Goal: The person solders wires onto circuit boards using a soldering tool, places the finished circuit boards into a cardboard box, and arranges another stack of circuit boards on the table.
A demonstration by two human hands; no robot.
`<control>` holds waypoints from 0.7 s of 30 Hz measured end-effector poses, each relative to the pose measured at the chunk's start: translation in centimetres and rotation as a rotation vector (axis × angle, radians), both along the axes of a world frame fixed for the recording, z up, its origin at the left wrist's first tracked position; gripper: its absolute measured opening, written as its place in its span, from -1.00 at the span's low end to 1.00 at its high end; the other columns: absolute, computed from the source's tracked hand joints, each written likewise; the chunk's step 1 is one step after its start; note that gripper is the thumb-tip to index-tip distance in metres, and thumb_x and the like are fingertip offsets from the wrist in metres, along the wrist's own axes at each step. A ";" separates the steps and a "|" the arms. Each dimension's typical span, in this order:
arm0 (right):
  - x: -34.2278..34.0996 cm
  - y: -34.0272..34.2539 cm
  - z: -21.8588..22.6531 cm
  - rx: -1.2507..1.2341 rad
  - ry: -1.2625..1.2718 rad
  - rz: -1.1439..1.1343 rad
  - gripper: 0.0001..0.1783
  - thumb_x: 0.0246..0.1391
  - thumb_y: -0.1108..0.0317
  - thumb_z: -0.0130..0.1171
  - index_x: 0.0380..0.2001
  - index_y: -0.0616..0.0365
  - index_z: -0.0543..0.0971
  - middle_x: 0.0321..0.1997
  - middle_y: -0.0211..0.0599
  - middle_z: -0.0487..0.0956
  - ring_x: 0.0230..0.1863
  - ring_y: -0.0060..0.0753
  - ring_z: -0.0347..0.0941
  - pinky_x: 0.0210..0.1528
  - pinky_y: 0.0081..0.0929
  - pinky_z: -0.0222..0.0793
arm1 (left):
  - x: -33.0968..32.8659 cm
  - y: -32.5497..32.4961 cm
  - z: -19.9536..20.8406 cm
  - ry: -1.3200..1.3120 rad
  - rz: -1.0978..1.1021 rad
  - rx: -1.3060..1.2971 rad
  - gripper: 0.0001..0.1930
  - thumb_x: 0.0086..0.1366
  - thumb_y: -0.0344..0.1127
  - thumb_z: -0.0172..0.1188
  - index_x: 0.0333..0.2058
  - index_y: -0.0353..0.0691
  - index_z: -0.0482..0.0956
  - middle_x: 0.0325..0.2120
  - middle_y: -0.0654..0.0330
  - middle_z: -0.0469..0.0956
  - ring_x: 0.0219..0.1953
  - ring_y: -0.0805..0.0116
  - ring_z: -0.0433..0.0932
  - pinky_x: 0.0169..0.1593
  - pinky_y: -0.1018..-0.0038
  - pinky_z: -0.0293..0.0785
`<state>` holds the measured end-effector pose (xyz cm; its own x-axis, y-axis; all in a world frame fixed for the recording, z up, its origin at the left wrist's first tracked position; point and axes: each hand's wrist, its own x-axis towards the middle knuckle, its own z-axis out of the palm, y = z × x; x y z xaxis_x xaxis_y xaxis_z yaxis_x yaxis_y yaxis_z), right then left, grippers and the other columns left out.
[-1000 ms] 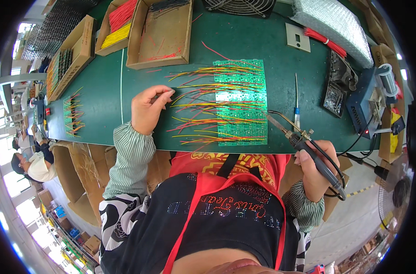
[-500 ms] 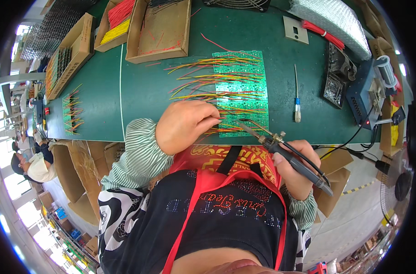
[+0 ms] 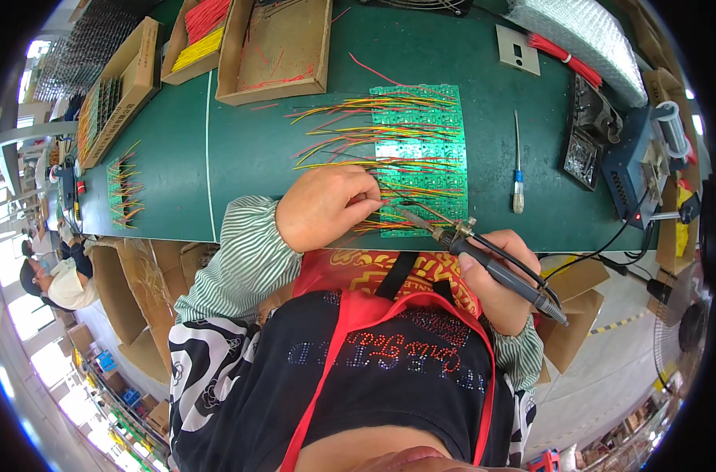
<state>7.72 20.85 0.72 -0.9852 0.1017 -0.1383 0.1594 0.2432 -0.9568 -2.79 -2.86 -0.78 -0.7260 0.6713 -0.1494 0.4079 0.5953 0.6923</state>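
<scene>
A panel of green circuit boards [image 3: 440, 149] lies at the table's front edge, with rows of red, yellow and black wires [image 3: 334, 132] reaching out to its left. My left hand [image 3: 326, 206] is over the panel's lower left edge, thumb and forefinger pinched on a thin wire whose reddish end shows at the fingertips. In my right hand [image 3: 506, 303] is a grey soldering iron [image 3: 523, 293] with a thin feed tube clamped along it. The iron's tip points left, close to my left fingertips, over the lower rows of the panel. Its exact contact point is too small to tell.
A screwdriver [image 3: 518, 173] lies right of the panel. Beyond it stand a black tip-cleaning tray [image 3: 582, 153] and a blue soldering station [image 3: 629, 169] with a solder reel. Cardboard trays [image 3: 322, 55] with wires stand at the back left; a smaller wired board [image 3: 115, 193] lies far left.
The soldering iron and my right hand have moved slightly left, bringing the tip nearer my left fingertips. My left hand keeps its pinch at the panel's edge. The whole view has shifted a little.
</scene>
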 end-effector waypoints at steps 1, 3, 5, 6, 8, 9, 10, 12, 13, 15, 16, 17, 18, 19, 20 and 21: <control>-0.1 0.0 0.0 0.006 0.011 0.005 -0.81 -0.22 0.52 0.25 -0.44 0.26 0.51 -0.54 -0.42 0.54 -0.50 -0.72 0.38 -0.42 -0.69 0.33 | -0.1 0.0 0.0 -0.004 -0.008 0.001 -0.87 0.13 -0.33 0.16 -0.45 -0.28 0.50 -0.54 0.13 0.48 -0.44 0.19 0.47 -0.38 0.35 0.36; -0.2 0.0 -0.1 0.011 0.020 0.010 -0.81 -0.22 0.52 0.25 -0.44 0.26 0.51 -0.53 -0.41 0.54 -0.50 -0.72 0.39 -0.41 -0.69 0.34 | -0.1 -0.1 -0.1 -0.012 -0.007 -0.003 -0.87 0.12 -0.33 0.16 -0.45 -0.28 0.50 -0.54 0.13 0.48 -0.44 0.18 0.47 -0.38 0.35 0.36; -0.3 0.0 0.0 -0.020 -0.025 0.015 -0.82 -0.22 0.52 0.25 -0.44 0.26 0.51 -0.53 -0.41 0.54 -0.49 -0.72 0.39 -0.41 -0.69 0.34 | -0.2 0.0 -0.1 -0.018 -0.007 -0.005 -0.87 0.12 -0.33 0.16 -0.45 -0.28 0.50 -0.54 0.13 0.49 -0.44 0.18 0.47 -0.38 0.35 0.36; -0.3 0.0 0.0 -0.020 -0.026 0.014 -0.82 -0.22 0.52 0.25 -0.44 0.26 0.51 -0.53 -0.41 0.54 -0.49 -0.72 0.39 -0.41 -0.69 0.34 | -0.2 0.0 0.0 -0.027 -0.007 -0.009 -0.87 0.12 -0.33 0.16 -0.45 -0.28 0.50 -0.54 0.13 0.49 -0.45 0.18 0.47 -0.39 0.34 0.36; -0.4 0.1 0.1 -0.004 -0.025 0.025 -0.82 -0.22 0.52 0.25 -0.44 0.26 0.51 -0.54 -0.42 0.54 -0.49 -0.72 0.39 -0.41 -0.69 0.34 | -0.3 0.0 0.1 -0.038 -0.006 -0.014 -0.88 0.11 -0.34 0.16 -0.46 -0.27 0.50 -0.55 0.13 0.49 -0.45 0.17 0.47 -0.39 0.34 0.36; -0.4 0.1 0.2 -0.004 -0.026 0.026 -0.82 -0.22 0.52 0.25 -0.44 0.26 0.51 -0.54 -0.42 0.54 -0.49 -0.72 0.39 -0.41 -0.69 0.34 | -0.4 0.1 0.1 -0.039 -0.011 -0.015 -0.88 0.11 -0.34 0.17 -0.46 -0.27 0.50 -0.55 0.13 0.49 -0.46 0.18 0.47 -0.40 0.34 0.36; -0.4 0.1 0.2 0.000 -0.013 0.022 -0.81 -0.21 0.52 0.24 -0.43 0.27 0.51 -0.54 -0.41 0.54 -0.49 -0.72 0.39 -0.41 -0.69 0.34 | -0.4 0.0 0.1 -0.039 -0.014 -0.016 -0.88 0.11 -0.34 0.17 -0.46 -0.27 0.50 -0.56 0.13 0.48 -0.46 0.18 0.47 -0.40 0.34 0.36; -0.4 0.2 0.1 0.003 0.001 0.020 -0.81 -0.21 0.53 0.24 -0.43 0.27 0.51 -0.54 -0.41 0.54 -0.49 -0.72 0.40 -0.40 -0.68 0.35 | -0.4 0.0 0.0 -0.041 -0.014 -0.017 -0.88 0.10 -0.34 0.17 -0.47 -0.27 0.50 -0.56 0.13 0.48 -0.47 0.18 0.47 -0.41 0.34 0.36; -0.3 0.2 -0.2 -0.011 0.013 -0.011 -0.82 -0.22 0.51 0.26 -0.46 0.26 0.51 -0.55 -0.39 0.54 -0.53 -0.70 0.42 -0.44 -0.68 0.35 | -0.5 0.0 0.0 -0.044 -0.017 -0.016 -0.88 0.10 -0.33 0.17 -0.47 -0.27 0.50 -0.57 0.13 0.48 -0.48 0.18 0.47 -0.42 0.34 0.36; -0.2 0.3 -0.2 -0.025 0.025 -0.043 -0.82 -0.23 0.49 0.28 -0.48 0.25 0.51 -0.57 -0.37 0.55 -0.56 -0.68 0.44 -0.48 -0.67 0.36 | -0.5 0.1 0.0 -0.043 -0.018 -0.023 -0.87 0.10 -0.33 0.18 -0.47 -0.27 0.50 -0.57 0.13 0.48 -0.48 0.18 0.47 -0.42 0.35 0.36; -0.2 0.3 -0.1 -0.029 0.017 -0.033 -0.82 -0.22 0.49 0.28 -0.48 0.25 0.51 -0.57 -0.37 0.55 -0.56 -0.68 0.45 -0.48 -0.67 0.36 | -0.5 0.1 0.0 -0.043 -0.017 -0.029 -0.87 0.09 -0.33 0.18 -0.48 -0.27 0.50 -0.58 0.13 0.48 -0.49 0.19 0.47 -0.43 0.35 0.35; -0.2 0.3 0.0 -0.033 0.008 -0.023 -0.82 -0.22 0.49 0.28 -0.47 0.25 0.51 -0.56 -0.36 0.55 -0.56 -0.67 0.45 -0.48 -0.67 0.37 | -0.5 0.1 0.1 -0.043 -0.017 -0.029 -0.87 0.09 -0.33 0.18 -0.48 -0.27 0.50 -0.58 0.13 0.48 -0.49 0.19 0.47 -0.43 0.35 0.35; -0.2 0.4 0.1 -0.033 0.009 -0.023 -0.82 -0.22 0.49 0.28 -0.47 0.25 0.51 -0.56 -0.36 0.55 -0.56 -0.67 0.45 -0.48 -0.67 0.37 | -0.5 0.2 0.2 -0.054 -0.011 -0.033 -0.87 0.09 -0.33 0.18 -0.48 -0.27 0.50 -0.59 0.14 0.47 -0.50 0.21 0.46 -0.44 0.35 0.35; -0.3 0.3 0.2 -0.017 -0.004 -0.001 -0.81 -0.22 0.51 0.26 -0.45 0.26 0.51 -0.55 -0.38 0.55 -0.52 -0.69 0.42 -0.44 -0.67 0.36 | -0.5 0.2 0.2 -0.064 -0.005 -0.039 -0.87 0.09 -0.32 0.19 -0.48 -0.27 0.50 -0.60 0.14 0.47 -0.51 0.22 0.46 -0.44 0.36 0.35; -0.3 0.3 0.3 -0.001 -0.016 0.021 -0.81 -0.21 0.52 0.25 -0.42 0.27 0.51 -0.53 -0.40 0.54 -0.49 -0.70 0.40 -0.40 -0.68 0.35 | -0.5 0.2 0.2 -0.063 -0.005 -0.040 -0.87 0.09 -0.32 0.19 -0.48 -0.27 0.50 -0.60 0.14 0.47 -0.51 0.22 0.46 -0.44 0.36 0.35; -0.4 0.2 0.2 -0.002 -0.016 0.021 -0.81 -0.21 0.52 0.25 -0.42 0.27 0.51 -0.53 -0.40 0.54 -0.49 -0.70 0.40 -0.40 -0.68 0.35 | -0.5 0.2 0.2 -0.061 -0.009 -0.035 -0.87 0.09 -0.33 0.19 -0.48 -0.27 0.50 -0.61 0.15 0.46 -0.52 0.23 0.45 -0.45 0.36 0.34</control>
